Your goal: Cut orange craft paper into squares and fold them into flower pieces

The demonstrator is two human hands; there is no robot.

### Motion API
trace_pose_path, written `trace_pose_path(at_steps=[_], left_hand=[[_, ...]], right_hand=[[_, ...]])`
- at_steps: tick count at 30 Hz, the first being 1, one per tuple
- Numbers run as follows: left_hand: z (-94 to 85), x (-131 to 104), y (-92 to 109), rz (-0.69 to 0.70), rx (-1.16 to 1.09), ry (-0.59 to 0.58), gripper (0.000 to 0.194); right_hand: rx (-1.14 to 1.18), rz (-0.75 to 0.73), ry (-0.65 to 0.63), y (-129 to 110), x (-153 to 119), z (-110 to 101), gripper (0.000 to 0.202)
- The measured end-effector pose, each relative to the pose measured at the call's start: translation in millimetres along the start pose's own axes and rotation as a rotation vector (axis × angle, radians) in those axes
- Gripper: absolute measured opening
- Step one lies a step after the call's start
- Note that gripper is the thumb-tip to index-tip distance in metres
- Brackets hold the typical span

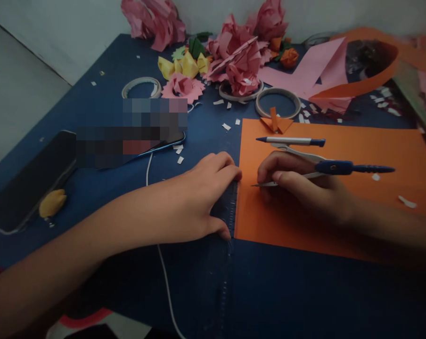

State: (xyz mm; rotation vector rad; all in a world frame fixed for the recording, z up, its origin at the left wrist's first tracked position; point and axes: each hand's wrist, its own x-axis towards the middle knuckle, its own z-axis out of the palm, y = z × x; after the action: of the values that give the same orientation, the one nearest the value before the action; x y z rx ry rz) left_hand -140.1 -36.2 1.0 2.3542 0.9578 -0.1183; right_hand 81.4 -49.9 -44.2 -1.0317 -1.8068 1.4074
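Observation:
An orange sheet of paper [340,226] lies on the blue table. A clear ruler [224,282] runs front to back along the sheet's left edge. My left hand [202,197] presses on the ruler with thumb and fingers spread apart, fingertips at the sheet's edge. In my right hand [305,188], over the sheet, is a compass [335,167] with a blue hinge and handle. Its metal point is near the left part of the sheet, and a blue-and-silver pencil [294,141] shows at its far leg.
Two phones, one dark [32,183], lie at the left beside a yellow charm [52,203]. A white cable [165,278] passes under my left forearm. Tape rolls [141,88], pink paper flowers [234,56], yellow and orange folded pieces, paper strips and white scraps lie toward the back.

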Motion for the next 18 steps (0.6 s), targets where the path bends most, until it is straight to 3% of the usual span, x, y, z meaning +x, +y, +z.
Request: trace_pose_path(at_steps=[18], left_hand=[[-0.6, -0.9, 1.7, 0.001, 0.004, -0.012, 0.061]], right_hand=[[-0.078, 0.019, -0.007, -1.4, 0.3, 0.0, 0.012]])
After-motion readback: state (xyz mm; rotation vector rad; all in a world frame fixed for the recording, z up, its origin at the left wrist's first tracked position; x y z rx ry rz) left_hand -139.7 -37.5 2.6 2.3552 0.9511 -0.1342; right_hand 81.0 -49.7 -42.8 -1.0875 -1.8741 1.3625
